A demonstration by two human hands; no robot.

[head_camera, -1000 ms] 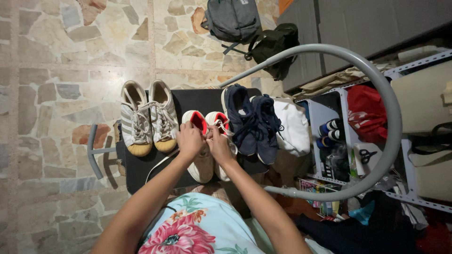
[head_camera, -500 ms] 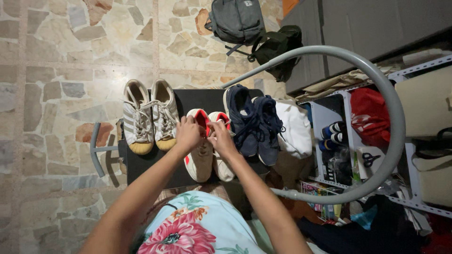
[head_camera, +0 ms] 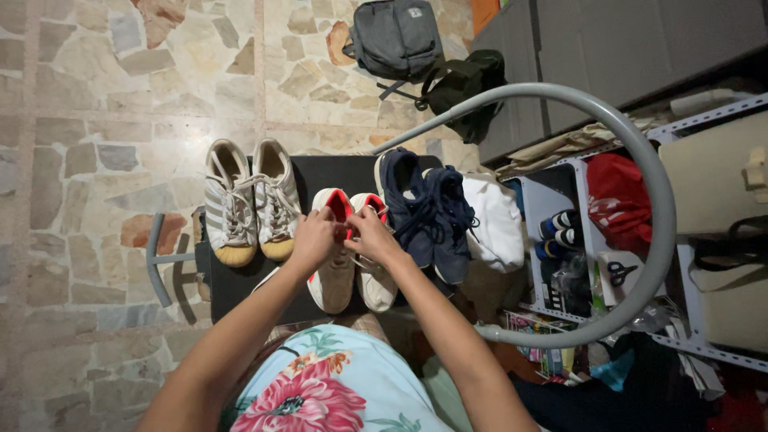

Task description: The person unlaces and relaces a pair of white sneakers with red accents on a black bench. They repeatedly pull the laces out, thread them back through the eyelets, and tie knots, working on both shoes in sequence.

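Both hands meet over a pair of white sneakers with red lining (head_camera: 344,268). Left hand (head_camera: 314,238) pinches the laces above the left shoe, fingers closed on them; right hand (head_camera: 370,234) grips the laces of the right shoe likewise. This pair lies side by side on a black flat seat (head_camera: 240,280), long axes running toward the person, toes nearest the body. Just left sit striped white sneakers with tan toes (head_camera: 250,202); just right, navy blue lace-up sneakers (head_camera: 424,212).
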